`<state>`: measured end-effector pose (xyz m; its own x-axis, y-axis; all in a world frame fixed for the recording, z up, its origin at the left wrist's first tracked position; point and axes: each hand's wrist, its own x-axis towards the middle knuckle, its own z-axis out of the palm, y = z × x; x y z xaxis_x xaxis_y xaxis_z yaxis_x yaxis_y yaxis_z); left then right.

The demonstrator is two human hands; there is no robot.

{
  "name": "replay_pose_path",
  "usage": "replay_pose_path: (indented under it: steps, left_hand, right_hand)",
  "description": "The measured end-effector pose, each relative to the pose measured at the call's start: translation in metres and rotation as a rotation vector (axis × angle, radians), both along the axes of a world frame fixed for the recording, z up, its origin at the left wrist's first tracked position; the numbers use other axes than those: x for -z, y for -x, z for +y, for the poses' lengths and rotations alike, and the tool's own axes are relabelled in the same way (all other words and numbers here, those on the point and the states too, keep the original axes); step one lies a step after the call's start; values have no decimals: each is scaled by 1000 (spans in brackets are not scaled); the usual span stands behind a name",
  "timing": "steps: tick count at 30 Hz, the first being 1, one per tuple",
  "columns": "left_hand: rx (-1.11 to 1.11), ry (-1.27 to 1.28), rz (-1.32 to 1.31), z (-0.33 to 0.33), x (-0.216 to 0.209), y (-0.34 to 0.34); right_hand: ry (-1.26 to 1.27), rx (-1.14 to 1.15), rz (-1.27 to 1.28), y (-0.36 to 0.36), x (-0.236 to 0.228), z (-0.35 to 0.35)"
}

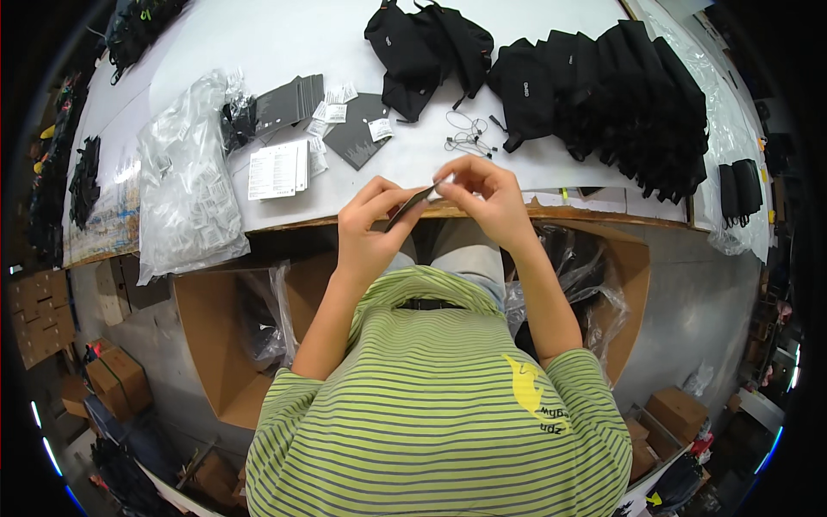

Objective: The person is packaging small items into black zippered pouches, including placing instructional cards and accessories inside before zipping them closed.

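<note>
Just past the table's front edge, in front of my body, both of my hands come together at a thin dark grey card (408, 209). My left hand (370, 226) grips its lower part between thumb and fingers. At the card's upper end, my right hand (489, 200) pinches a small white piece (436, 191), perhaps a label; its exact kind is unclear. Beyond my hands lie thin black cord loops (468, 136). Left of these are a loose dark card (351, 145), a fanned stack of dark cards (289, 105), white printed labels (330, 113) and a stack of white printed cards (276, 171).
Two black bags (415, 60) lie at the table's far middle, with a long row of black bags (603, 90) at right. A clear plastic bag (191, 177) drapes over the front edge at left. Open cardboard boxes (202, 332) with plastic liners flank my legs below.
</note>
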<state>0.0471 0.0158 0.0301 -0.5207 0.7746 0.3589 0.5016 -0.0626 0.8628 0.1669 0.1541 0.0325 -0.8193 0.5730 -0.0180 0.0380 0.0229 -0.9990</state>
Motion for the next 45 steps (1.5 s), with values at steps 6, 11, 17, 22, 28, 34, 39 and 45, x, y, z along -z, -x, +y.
replay_pose_path:
  steps: [6, 11, 17, 22, 28, 34, 39, 45]
  left_hand:
    - [319, 174, -880, -2, 24, 7]
    - [363, 318, -781, 1, 28, 1]
    - [317, 225, -728, 15, 36, -7]
    - [285, 160, -579, 62, 56, 5]
    - [223, 210, -349, 172, 113, 16]
    - [22, 372, -257, 262, 104, -15]
    - [-85, 452, -254, 274, 110, -31]
    - [-121, 240, -477, 267, 125, 1]
  right_hand:
    - [50, -103, -61, -19, 6, -3]
    - [-83, -128, -120, -26, 20, -6]
    - [395, -120, -50, -31, 32, -5]
    - [439, -52, -100, -44, 41, 2]
    - [420, 118, -49, -72, 52, 8]
    - [456, 172, -12, -95, 65, -12]
    - [487, 235, -33, -108, 75, -17]
    - [465, 222, -36, -110, 75, -15]
